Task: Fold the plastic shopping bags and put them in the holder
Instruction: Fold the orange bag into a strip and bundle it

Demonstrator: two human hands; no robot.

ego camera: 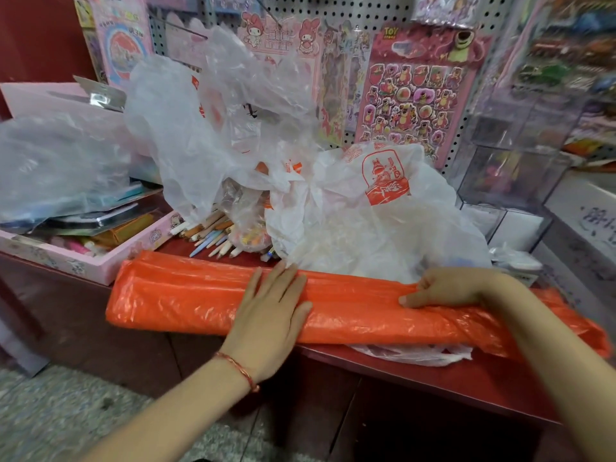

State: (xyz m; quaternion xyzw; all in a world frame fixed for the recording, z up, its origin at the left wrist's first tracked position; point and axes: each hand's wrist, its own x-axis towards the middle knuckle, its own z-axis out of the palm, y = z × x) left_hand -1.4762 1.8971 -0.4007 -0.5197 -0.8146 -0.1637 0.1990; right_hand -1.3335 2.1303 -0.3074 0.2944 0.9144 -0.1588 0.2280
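Pressing flat on a folded orange bag (186, 295) along the red table (433, 368) edge, lower middle of frame, the left hand (270, 315) has straight fingers; the right hand (446, 288) has curled fingers gripping the bag's fold.

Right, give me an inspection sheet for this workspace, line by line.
Surface: red counter, front edge partly bare.
Job's things: orange bag folded into a long strip along the front; white bags and clear bags heaped unfolded behind it; no holder identified.
Clutter: pencils loose behind the strip; pink box of stationery at left.
Grippers: left hand pressed flat on the strip; right hand with fingers curled over its upper edge.
Cables: nothing seen.
Surroundings: pegboard hung with sticker sheets behind; clear display boxes at right.
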